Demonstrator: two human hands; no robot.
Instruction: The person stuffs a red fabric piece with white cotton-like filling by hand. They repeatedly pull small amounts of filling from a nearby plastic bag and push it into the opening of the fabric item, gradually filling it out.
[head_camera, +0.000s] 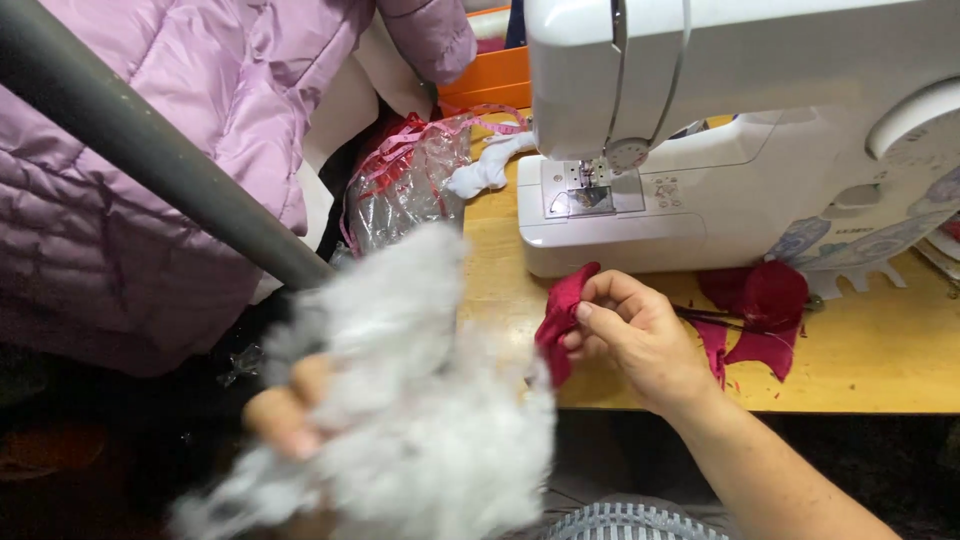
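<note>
Stuffing looks to be the step in hand: the right hand (640, 335) pinches a small dark-red fabric piece (558, 322) at centre frame above the wooden worktop (880, 370), while the left hand (285, 415), lower left, clutches blurred white fibre filling (430, 420), which must next be fed carefully into it.

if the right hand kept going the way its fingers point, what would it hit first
The right hand points left, already pinching the dark red fabric piece. Beyond that cloth, the first thing in line looks like the blurred white stuffing in the left hand, though depth is unclear.
</note>
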